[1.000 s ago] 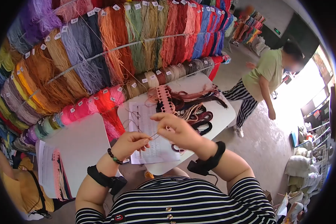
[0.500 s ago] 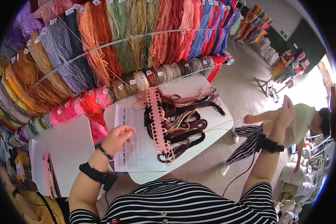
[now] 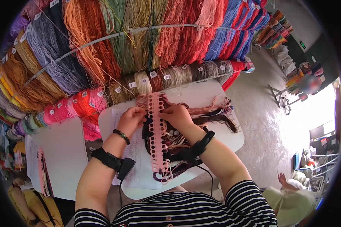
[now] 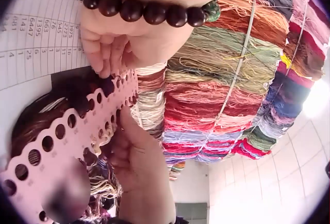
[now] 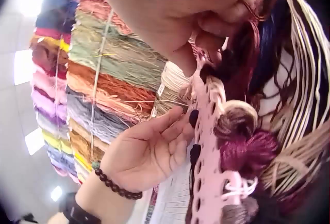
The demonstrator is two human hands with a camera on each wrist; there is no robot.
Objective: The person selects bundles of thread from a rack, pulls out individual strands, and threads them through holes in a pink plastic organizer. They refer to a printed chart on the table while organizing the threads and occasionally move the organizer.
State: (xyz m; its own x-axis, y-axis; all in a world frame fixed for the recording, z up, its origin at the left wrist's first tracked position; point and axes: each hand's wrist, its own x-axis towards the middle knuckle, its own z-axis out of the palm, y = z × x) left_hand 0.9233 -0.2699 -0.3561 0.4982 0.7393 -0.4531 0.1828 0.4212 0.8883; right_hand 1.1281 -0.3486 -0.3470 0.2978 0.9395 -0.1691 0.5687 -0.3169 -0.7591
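A long pink card (image 3: 156,132) with rows of round holes along both edges lies on the white table, dark, maroon and cream thread skeins (image 5: 247,146) looped through it. My right hand (image 3: 177,115) is at the card's right edge near its far end, fingers curled, pinching dark red thread (image 5: 253,41). Across the card, my left hand (image 3: 132,120) has its fingers loosely bent, fingertips right at the left edge beside dark thread (image 4: 77,92). Its palm faces the card in the right wrist view, with nothing visible in it.
Printed sheets (image 3: 134,170) lie under the card. Labelled yarn hanks (image 3: 136,45) in many colours hang on a rack behind the table. A second table (image 3: 64,151) stands left, bearing another pink threaded card (image 3: 43,170). People are at lower left and lower right.
Earlier my hands were together holding a thin strand; then the right hand swung far out right with it. Now both hands are at the card's edges. The person at right has moved nearer the lower right.
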